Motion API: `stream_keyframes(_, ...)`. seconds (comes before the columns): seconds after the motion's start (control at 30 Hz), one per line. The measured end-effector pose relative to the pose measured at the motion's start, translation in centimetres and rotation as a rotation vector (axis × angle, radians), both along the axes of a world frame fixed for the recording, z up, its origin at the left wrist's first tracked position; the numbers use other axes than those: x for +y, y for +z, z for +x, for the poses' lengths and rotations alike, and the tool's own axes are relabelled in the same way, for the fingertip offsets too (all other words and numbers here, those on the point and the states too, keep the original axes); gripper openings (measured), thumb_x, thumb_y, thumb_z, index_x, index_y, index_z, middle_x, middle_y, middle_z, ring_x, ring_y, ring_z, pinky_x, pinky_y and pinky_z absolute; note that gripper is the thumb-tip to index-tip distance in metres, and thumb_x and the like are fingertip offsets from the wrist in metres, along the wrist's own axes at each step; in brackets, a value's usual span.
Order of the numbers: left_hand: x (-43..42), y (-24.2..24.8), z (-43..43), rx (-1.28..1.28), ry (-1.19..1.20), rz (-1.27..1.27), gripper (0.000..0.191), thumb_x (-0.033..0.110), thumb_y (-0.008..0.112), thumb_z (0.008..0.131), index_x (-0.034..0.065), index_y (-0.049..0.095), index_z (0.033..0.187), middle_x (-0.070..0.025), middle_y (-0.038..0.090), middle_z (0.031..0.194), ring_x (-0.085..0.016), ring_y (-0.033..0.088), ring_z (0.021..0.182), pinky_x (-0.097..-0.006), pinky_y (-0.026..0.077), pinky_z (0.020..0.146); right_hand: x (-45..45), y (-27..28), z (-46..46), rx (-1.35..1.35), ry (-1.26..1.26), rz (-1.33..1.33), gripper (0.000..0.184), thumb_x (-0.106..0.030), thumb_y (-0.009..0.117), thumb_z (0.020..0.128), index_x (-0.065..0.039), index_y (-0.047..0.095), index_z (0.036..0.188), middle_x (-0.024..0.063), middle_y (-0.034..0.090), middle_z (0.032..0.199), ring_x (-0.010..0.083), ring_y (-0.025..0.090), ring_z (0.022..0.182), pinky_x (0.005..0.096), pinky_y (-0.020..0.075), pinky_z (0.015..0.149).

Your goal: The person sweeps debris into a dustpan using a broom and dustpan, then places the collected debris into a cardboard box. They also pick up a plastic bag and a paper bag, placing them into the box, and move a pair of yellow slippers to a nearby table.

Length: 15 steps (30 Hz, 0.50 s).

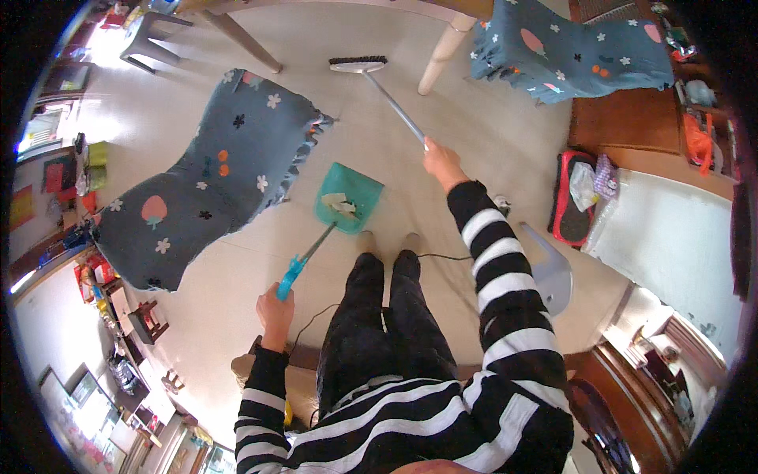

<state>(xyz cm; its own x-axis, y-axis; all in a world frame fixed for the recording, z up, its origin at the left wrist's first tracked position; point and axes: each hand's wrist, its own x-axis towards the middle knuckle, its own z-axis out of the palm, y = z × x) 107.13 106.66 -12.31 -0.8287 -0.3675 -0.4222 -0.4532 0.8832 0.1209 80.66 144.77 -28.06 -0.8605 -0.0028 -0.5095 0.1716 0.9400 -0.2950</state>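
Note:
My left hand (276, 309) grips the blue handle (290, 275) of a long-handled green dustpan (361, 188). The pan rests on the tiled floor just ahead of my feet, with pale scraps (340, 204) lying in it. Around the grey pole of a broom (395, 106) my right hand (443, 160) is closed. That broom's white head with dark bristles (357, 64) is farther out on the floor, near the table legs and apart from the dustpan.
Grey patterned covers drape a seat to the left (207, 178) and one at upper right (568, 53). Wooden table legs (444, 56) stand ahead. A grey plastic stool (553, 275) and a red-and-black item (571, 198) sit at right. A thin cable (444, 256) crosses the floor by my feet.

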Motion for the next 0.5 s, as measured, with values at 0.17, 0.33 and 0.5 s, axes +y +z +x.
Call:
stream_keyframes(0.17, 0.4, 0.3, -0.4, -0.021, 0.017, 0.018, 0.026, 0.027, 0.062, 0.073, 0.0046, 0.063, 0.087, -0.0194, 0.062, 0.074, -0.037, 0.060, 0.074, -0.0462, 0.046, 0.066, 10.0, 1.8, 13.4, -0.065, 0.048, 0.054, 0.042, -0.020, 0.045, 0.084, -0.019, 0.043, 0.127, 0.0186, 0.062, 0.080, 0.0381, 0.060, 0.073, 0.0489, 0.0461, 0.064)
stream_keyframes(0.33, 0.9, 0.2, -0.9, 0.020, 0.001, 0.019, 0.021, 0.027, 0.061, 0.075, 0.0061, 0.061, 0.079, -0.0191, 0.061, 0.071, -0.038, 0.059, 0.071, -0.0473, 0.045, 0.062, 16.0, 7.2, 28.4, -0.174, -0.057, 0.026, 0.043, -0.026, 0.046, 0.087, -0.021, 0.042, 0.129, 0.0221, 0.061, 0.082, 0.0384, 0.060, 0.076, 0.0481, 0.0462, 0.065)
stream_keyframes(0.5, 0.5, 1.1, 0.1, 0.053, 0.040, 0.060, 0.023, 0.030, 0.059, 0.077, 0.0072, 0.060, 0.075, -0.0180, 0.060, 0.068, -0.038, 0.058, 0.069, -0.0469, 0.044, 0.060, 18.0, 12.3, 35.0, -0.241, -0.275, 0.026, 0.044, -0.025, 0.051, 0.086, -0.019, 0.043, 0.129, 0.0210, 0.061, 0.096, 0.0394, 0.058, 0.086, 0.0430, 0.0464, 0.072)
